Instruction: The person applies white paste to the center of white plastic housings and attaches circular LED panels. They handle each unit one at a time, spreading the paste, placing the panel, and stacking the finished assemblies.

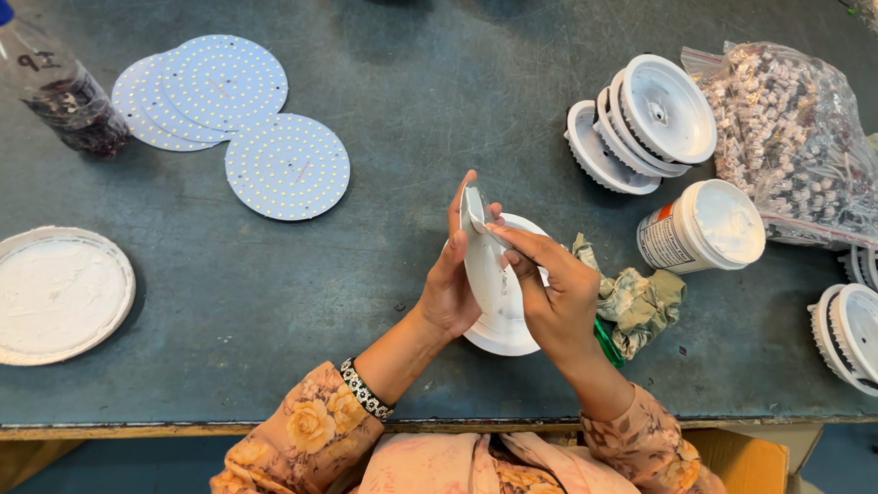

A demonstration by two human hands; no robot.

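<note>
Here, seen from above, a person works at a dark grey-green table [432, 107] with both hands raised just over its near edge. The left hand [451, 276] is closed around a white round housing [492, 294], thumb and fingers gripping its left rim and holding it tilted on edge, its lower rim close to the table. The right hand [556, 291] is also closed on the same housing: its fingers curl over the right rim, and the forefinger reaches to the top edge, where a small pale piece [473, 210] sits between the fingertips of the two hands. Whether that piece is fixed to the housing cannot be told. A patterned bracelet [366, 389] circles the left wrist, and floral sleeves cover both forearms.

Just beside the right hand lies a crumpled greenish cloth [642, 296], with a green object partly hidden beneath it. Further right stands a white tub [703, 225] on its side, open end towards the camera. Behind it a leaning stack of white finned housings [643, 121] touches a clear bag of small parts [799, 138]. More white housings [869, 340] lie at the right edge. On the far left of the table lie three round white LED boards [227, 113], two overlapping, a plastic bottle [55, 82] with a blue cap, and a shallow white dish of white paste [49, 296].
</note>
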